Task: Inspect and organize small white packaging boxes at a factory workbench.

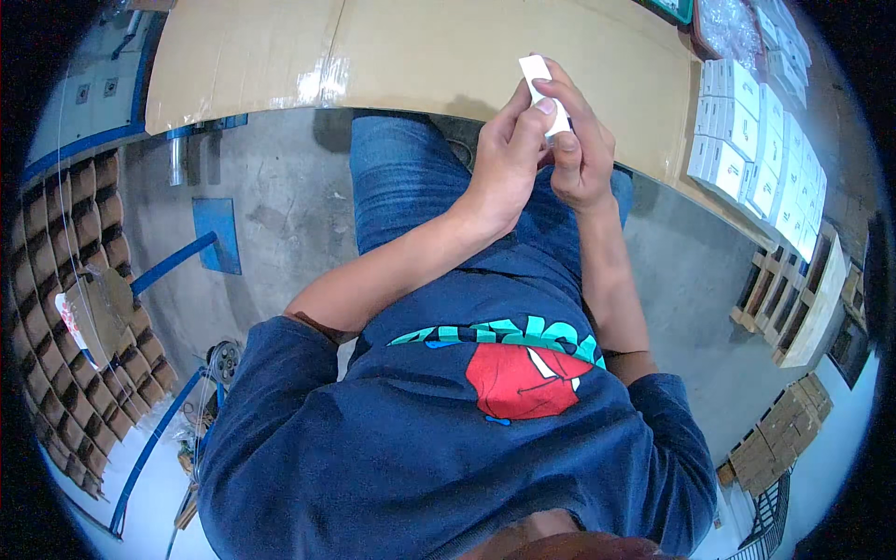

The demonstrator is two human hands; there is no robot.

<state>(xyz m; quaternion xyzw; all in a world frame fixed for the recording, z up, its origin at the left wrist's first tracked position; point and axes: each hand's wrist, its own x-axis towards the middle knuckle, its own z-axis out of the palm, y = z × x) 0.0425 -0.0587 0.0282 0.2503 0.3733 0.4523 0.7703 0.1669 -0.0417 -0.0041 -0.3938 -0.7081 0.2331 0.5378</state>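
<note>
Between both hands, over the near edge of the cardboard-covered table, is a narrow white piece. It looks like a slim small box or folded card, but the fingers cover much of it and its exact kind cannot be made out. My left hand pinches it from the left, with the thumb lying on its face. From the right, my right hand grips it too, the index finger bent over its side and the thumb at its lower end. The piece stands tilted, its upper end leaning left.
Brown cardboard covers the table. Stacked white boxes stand at its right, near a wooden pallet. Clear plastic bags and a green crate sit at the far right. A blue metal stand is on the left floor.
</note>
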